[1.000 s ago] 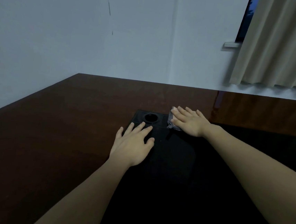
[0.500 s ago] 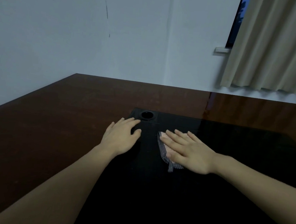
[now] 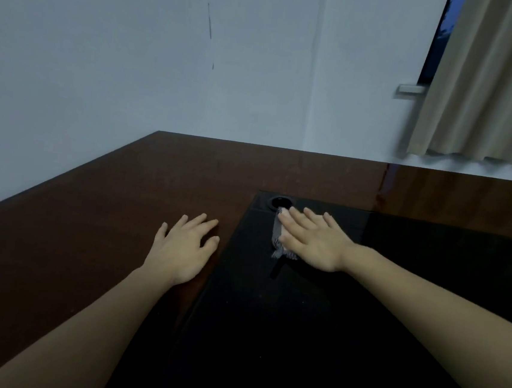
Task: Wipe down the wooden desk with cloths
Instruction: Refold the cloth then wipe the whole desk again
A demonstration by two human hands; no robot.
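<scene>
both hands (image 3: 180, 249) (image 3: 316, 240) flat, right on cloth (image 3: 277, 238)

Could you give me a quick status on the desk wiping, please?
Right hand flat, pressing cloth on black inlay, just short of grommet hole. Left hand flat on bare wood, no cloth. Nothing in the way.

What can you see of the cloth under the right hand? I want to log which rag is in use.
The cloth is a small, pale grey rag with a fine checked or woven pattern and a frayed-looking near end. It lies crumpled flat on the black inset panel of the desk, just short of the round cable hole. The right hand presses on it with straight fingers, covering most of it; only its left edge shows.
</scene>
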